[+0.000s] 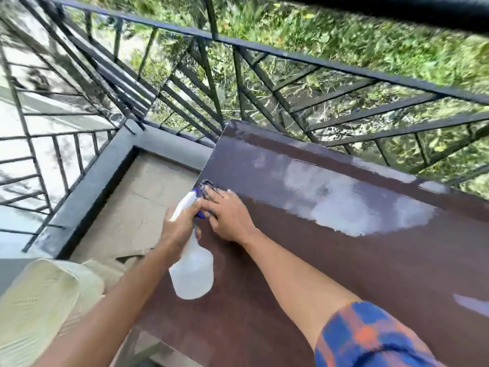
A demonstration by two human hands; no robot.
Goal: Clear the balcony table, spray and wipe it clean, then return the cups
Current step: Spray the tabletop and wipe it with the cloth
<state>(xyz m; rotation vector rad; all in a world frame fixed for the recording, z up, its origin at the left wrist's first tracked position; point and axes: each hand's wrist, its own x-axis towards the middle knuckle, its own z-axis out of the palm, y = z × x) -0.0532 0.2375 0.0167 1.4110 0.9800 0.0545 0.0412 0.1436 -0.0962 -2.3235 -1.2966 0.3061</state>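
The brown balcony table (330,260) fills the right half of the view, its top bare of cups, with wet shiny patches near the far edge. My left hand (180,226) grips a white translucent spray bottle (193,271) by its neck, over the table's left edge. My right hand (227,213) lies flat with fingers spread on a dark cloth (207,184) at the table's left edge; only a bit of the cloth shows beyond the fingertips. No cups are in view.
A black metal railing (264,83) runs around the balcony just behind and left of the table. The tiled floor (148,202) lies to the left. A pale plastic chair (39,308) stands at the lower left. Greenery is beyond the railing.
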